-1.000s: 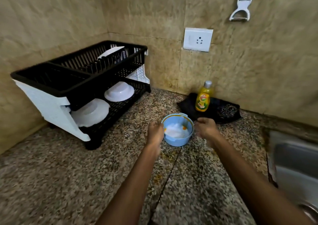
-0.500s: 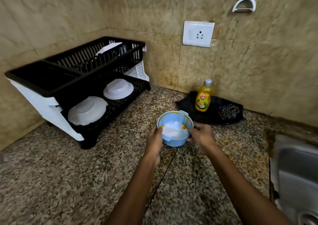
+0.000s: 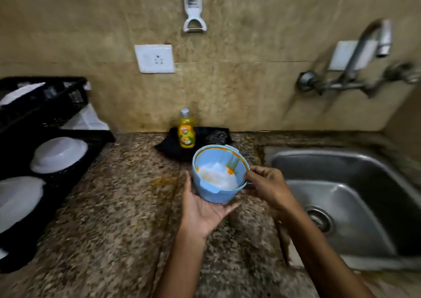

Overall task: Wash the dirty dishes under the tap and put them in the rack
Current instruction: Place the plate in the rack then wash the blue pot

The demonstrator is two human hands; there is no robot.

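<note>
A speckled granite counter point(image 3: 109, 206) runs beneath a beige tiled wall point(image 3: 239, 88), and the steel sink point(image 3: 355, 195) set into its right end serves as the reference point. On the wall above the sink is the tap point(image 3: 369, 47), blurred. Far left of the sink stands the black dish rack point(image 3: 34, 138), with white bowls point(image 3: 58, 154) lying upside down on its lower tier. Left of the sink at the wall, a yellow detergent bottle point(image 3: 186, 130) stands upright on a black tray point(image 3: 200, 143); a white socket point(image 3: 155, 58) and a white peeler point(image 3: 193, 6) are on the wall above it. The blue bowl point(image 3: 216, 184), holding white residue with orange smears, is held above the counter just left of the sink's rim. The left hand point(image 3: 202, 211) lies palm up under the bowl, fingers extended, cradling its base. The right hand point(image 3: 266, 186) pinches the bowl's right rim, thumb over the edge and fingers curled outside.
</note>
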